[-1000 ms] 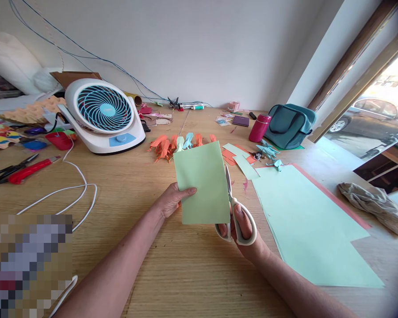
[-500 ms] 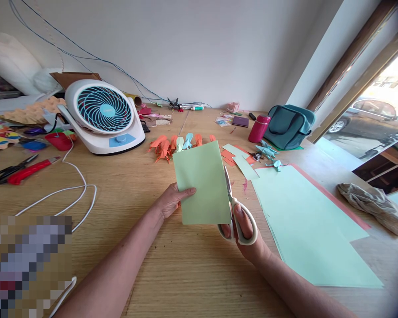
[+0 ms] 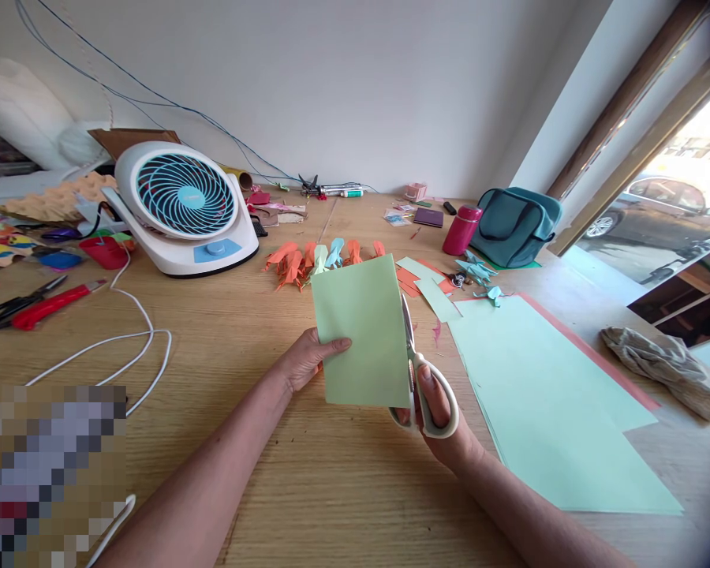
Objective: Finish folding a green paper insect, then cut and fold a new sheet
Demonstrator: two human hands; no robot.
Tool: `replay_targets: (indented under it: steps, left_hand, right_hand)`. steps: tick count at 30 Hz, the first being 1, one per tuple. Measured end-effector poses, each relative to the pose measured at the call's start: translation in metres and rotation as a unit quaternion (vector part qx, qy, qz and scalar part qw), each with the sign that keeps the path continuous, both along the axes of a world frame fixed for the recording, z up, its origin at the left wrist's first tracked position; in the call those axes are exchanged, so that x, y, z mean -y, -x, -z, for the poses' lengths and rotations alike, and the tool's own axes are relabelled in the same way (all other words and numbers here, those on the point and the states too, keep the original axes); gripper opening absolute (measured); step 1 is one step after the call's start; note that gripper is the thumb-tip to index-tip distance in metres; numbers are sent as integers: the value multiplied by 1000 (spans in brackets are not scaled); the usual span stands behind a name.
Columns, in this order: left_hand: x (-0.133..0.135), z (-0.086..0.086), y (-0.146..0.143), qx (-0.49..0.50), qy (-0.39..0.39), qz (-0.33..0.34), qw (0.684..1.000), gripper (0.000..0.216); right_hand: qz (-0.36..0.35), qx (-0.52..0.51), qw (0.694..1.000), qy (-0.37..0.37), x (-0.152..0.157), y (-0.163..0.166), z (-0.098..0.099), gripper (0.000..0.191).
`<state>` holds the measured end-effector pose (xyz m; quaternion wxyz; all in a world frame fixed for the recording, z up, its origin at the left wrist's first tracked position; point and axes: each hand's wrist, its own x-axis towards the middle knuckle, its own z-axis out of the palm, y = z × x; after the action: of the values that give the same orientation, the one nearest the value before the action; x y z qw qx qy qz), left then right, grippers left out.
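My left hand pinches the left edge of a light green sheet of paper, held upright above the wooden table. My right hand grips a pair of grey-handled scissors, fingers through the loops. The blades run up along the paper's right edge. To the right lies a stack of large pale green sheets over a red one. Behind the paper stands a row of small folded orange and blue paper figures.
A white desk fan with a white cable stands at the back left. Red-handled cutter and black scissors lie far left. A teal bag, a pink bottle and a crumpled cloth are on the right. Paper scraps lie mid-table.
The paper and scissors shifted only slightly; the scissors stay along the paper's right edge. Both hands keep their hold.
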<state>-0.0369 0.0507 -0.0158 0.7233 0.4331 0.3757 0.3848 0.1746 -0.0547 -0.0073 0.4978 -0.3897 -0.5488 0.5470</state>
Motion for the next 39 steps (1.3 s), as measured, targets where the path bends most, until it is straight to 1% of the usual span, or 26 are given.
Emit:
replay_targets:
  steps: [6,11,20,30,35,39]
  left_hand:
    - [2,1,-2,8,-6,15,1000,57]
    - [2,0,-2,6,1,12,1000,56]
    - [2,-1,-2,13,4,15,1000,55]
    - [0,2,-1,14,5,29,999,56]
    - [1,3,-2,9,7,39,999,53]
    - [2,2,-5,11,13,36,999,55]
  right_hand:
    - [15,11,1000,4,-1,-1,0,54]
    - [27,23,999,4,0,-2,-2,52]
    - [20,57,998,10,1,-6,-3,55]
    - [16,49,998,18,0,-6,0,53]
    - [36,37,999,-7,-3,-6,0,47]
    - [42,44,998,-19,-5,-6,1,43]
